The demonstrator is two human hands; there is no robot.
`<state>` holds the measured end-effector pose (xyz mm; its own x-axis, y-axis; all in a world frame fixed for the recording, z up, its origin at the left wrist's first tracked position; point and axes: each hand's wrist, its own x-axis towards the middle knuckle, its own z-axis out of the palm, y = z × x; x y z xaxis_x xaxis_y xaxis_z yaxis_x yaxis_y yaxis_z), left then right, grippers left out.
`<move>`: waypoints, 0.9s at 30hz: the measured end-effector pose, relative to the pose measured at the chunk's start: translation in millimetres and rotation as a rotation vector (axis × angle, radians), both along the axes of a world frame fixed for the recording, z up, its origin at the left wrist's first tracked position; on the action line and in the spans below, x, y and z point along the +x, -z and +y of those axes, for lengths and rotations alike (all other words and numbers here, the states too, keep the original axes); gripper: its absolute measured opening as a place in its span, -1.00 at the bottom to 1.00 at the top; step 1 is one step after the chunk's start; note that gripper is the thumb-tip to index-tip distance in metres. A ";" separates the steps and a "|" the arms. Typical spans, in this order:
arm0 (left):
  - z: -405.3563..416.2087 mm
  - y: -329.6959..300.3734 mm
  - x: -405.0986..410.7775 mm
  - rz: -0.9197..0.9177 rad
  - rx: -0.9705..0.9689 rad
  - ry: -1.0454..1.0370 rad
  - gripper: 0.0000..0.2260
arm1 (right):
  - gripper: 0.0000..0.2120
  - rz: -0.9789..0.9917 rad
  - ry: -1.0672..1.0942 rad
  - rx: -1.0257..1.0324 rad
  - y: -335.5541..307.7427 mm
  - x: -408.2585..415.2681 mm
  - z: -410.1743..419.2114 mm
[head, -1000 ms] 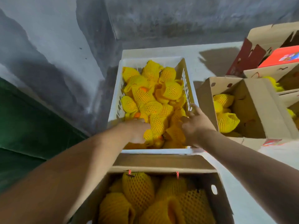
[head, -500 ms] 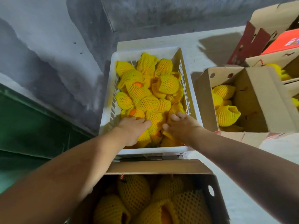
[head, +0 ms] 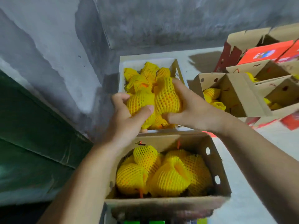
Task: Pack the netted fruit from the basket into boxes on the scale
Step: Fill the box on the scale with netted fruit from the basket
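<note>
The left hand was curled round a netted fruit in yellow foam mesh, thumb pressed across its near side and fingers wrapped over the far side. Just beside it, the right hand gripped a second netted fruit, fingers hooked over the top and right side, thumb reaching under. The two fruits touched each other, held up above the near end of the white plastic basket.

Down in that basket lay more yellow-netted fruit, piled toward the far end, with a bit of orange skin showing through one loose sleeve. The basket stood against a grey, patchy wall.

Nearer the person sat an open cardboard box with round holes in its right side, already holding several netted fruits packed close together. It rested on something with green and yellow patches showing at the bottom edge; whether that was the scale I could not tell.

To the right, on the pale floor, stood another open cardboard box with a few netted fruits in its left part. Behind it were more cartons, some with red printed panels.
</note>
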<state>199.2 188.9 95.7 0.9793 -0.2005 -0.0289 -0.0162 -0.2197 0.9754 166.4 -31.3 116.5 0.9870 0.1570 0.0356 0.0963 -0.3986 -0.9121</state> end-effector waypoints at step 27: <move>148.6 2.0 -181.8 0.007 -0.273 0.229 -0.41 | -0.62 0.059 0.167 0.287 -17.5 -208.2 194.1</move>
<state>17.4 337.5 93.7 0.9080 -0.4161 0.0491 -0.0276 0.0575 0.9980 -41.8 162.8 134.1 0.9999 -0.0154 -0.0029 -0.0049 -0.1307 -0.9914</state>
